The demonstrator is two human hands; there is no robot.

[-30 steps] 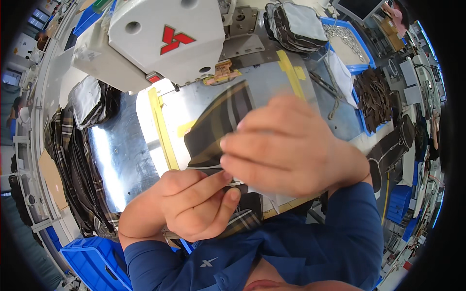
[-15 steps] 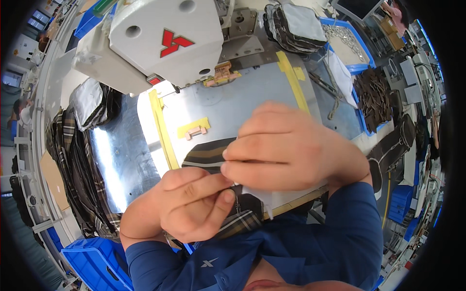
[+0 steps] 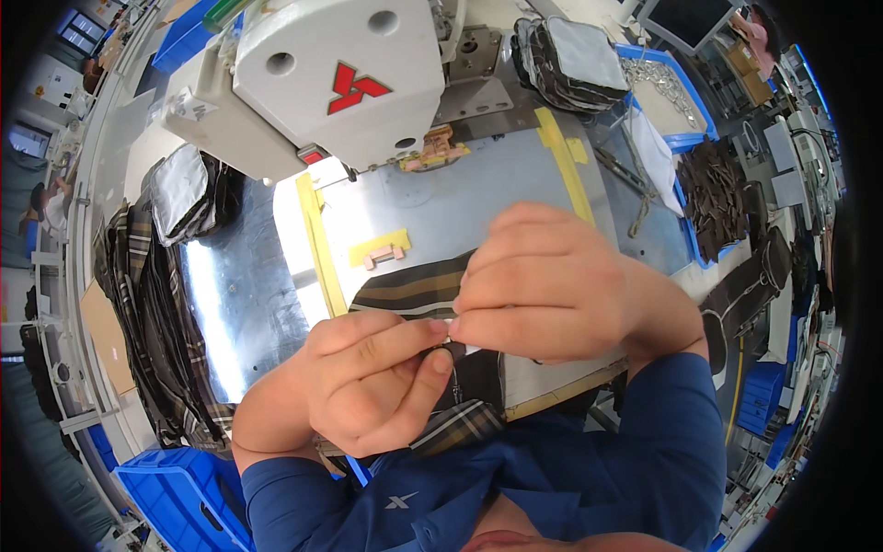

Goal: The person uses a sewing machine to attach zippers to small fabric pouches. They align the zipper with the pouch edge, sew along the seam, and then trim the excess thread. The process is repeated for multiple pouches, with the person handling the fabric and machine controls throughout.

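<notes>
My left hand (image 3: 372, 382) and my right hand (image 3: 552, 290) meet over the near part of the sewing plate, both closed in a pinch. A small bright glint shows between the fingertips, too small to name. Beneath and around them lies dark striped fabric (image 3: 414, 285), brown and tan, partly hidden by my hands. A thin metal chain or zipper (image 3: 456, 390) runs down over a dark piece just below my left fingers. Nearer me is a folded plaid part (image 3: 460, 425). A sliver of white shows under my right fingertips.
A white sewing machine head (image 3: 340, 83) stands beyond the plate, which carries yellow tape (image 3: 320, 244). Fabric pieces are stacked at left (image 3: 138, 322) and back right (image 3: 578, 64). Blue bins hold metal parts (image 3: 658, 87) and brown pieces (image 3: 713, 198). A blue crate (image 3: 184, 497) stands lower left.
My fingertips have come closer together, and my right hand has shifted slightly. The white piece that hung below my right hand is now mostly out of sight. The whole view has shifted a little.
</notes>
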